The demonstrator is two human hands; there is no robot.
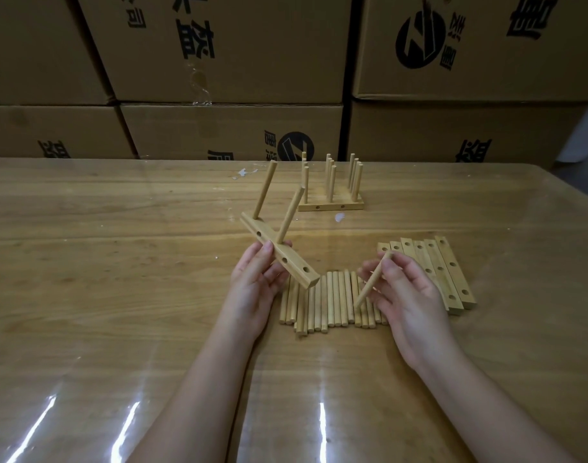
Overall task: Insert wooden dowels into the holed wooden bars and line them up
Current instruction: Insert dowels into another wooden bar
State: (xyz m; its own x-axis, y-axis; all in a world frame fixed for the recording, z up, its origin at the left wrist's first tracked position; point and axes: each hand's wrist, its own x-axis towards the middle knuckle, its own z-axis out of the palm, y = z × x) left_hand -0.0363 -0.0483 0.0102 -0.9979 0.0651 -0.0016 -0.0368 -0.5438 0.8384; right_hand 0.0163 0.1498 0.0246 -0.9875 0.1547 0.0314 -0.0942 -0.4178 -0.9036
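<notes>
Wooden bar [302, 275] gripped mid-frame by left hand [252, 285]; right hand [409, 295] pinches loose dowel [372, 280]; skewed entry may jam, hole fit unclear.

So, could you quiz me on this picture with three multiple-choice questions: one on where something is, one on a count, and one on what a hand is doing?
1. Where do the empty bars lie?
A. right of the loose dowels
B. on the floor
C. on a shelf

2. How many dowels stand in the held bar?
A. none
B. two
C. five

3. What is the right hand doing?
A. lying flat, empty
B. pinching a dowel
C. lifting a bar

Answers:
1 A: the empty bars lie side by side just right of the loose dowels.
2 B: two dowels stick up from the held bar, which the left hand grips.
3 B: the fingers hold one dowel slanted above the loose ones.
</notes>
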